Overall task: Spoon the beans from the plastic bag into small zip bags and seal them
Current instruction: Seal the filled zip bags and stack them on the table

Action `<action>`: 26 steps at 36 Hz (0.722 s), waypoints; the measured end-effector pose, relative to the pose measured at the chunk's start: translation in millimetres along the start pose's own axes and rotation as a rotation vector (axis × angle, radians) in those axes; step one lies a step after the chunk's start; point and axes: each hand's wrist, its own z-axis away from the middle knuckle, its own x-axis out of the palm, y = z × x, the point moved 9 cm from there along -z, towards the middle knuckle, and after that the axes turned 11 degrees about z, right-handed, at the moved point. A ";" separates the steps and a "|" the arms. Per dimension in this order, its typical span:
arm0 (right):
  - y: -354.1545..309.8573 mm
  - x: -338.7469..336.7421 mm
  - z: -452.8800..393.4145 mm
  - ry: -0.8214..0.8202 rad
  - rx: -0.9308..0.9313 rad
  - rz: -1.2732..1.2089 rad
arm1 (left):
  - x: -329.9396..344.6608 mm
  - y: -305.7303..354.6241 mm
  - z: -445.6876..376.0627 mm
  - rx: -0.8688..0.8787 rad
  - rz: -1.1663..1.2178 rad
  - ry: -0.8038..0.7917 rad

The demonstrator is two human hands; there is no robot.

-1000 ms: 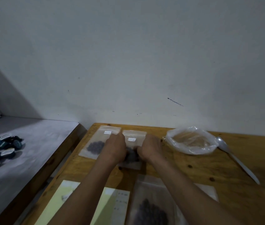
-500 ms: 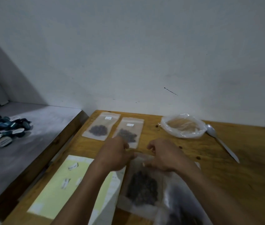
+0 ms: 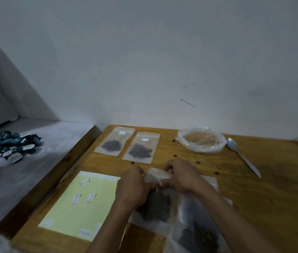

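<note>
Nearest me I count one large clear bag (image 3: 197, 232) of dark beans at the table's (image 3: 281, 207) front edge, partly under the right forearm. Beside it lies one yellow label sheet (image 3: 71, 207) with a few loose white labels on it. Just beyond, both hands work one zip bag (image 3: 156, 201) holding dark beans: the left hand (image 3: 132, 187) has its fingers curled on the bag's left upper edge, and the right hand (image 3: 181, 177) pinches the top strip from the right. Farther back I count two filled zip bags (image 3: 114, 141) lying flat, side by side, each with one small white label near its top. To their right sits one open plastic bag (image 3: 201, 139), rim rolled down, contents pale brown. One white spoon (image 3: 242, 155) lies just beside it, bowl toward the wall. A few loose beans dot the wood. On the grey ledge (image 3: 35, 170) at far left lies one heap of blue capsules (image 3: 10, 146); count cannot be told.
</note>
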 end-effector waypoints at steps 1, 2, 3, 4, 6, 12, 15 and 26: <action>0.5 -0.8 -1.2 0.002 0.002 -0.029 | -0.4 -0.3 0.1 -0.014 0.015 0.003; 0.5 -1.3 -2.9 0.010 0.001 -0.053 | -1.1 0.1 0.3 -0.021 0.031 0.009; 0.2 -2.1 -4.9 0.024 -0.005 -0.079 | -2.5 1.3 0.7 -0.023 0.040 0.016; 0.2 -2.2 -7.0 0.039 -0.008 -0.113 | -3.2 1.5 0.1 -0.022 0.049 0.023; 1.4 -2.6 -10.5 0.072 -0.018 -0.191 | -5.3 1.7 0.0 -0.028 0.081 0.033; -3.0 -16.6 -13.0 0.146 -0.084 -0.377 | -15.6 -3.8 -6.2 -0.043 0.277 0.073; -11.4 -27.8 -11.9 0.152 -0.152 -0.421 | -25.3 2.6 -6.7 0.012 0.381 0.114; -27.9 -73.5 1.3 0.112 -0.253 -0.764 | -60.8 16.4 -5.4 0.079 0.924 0.092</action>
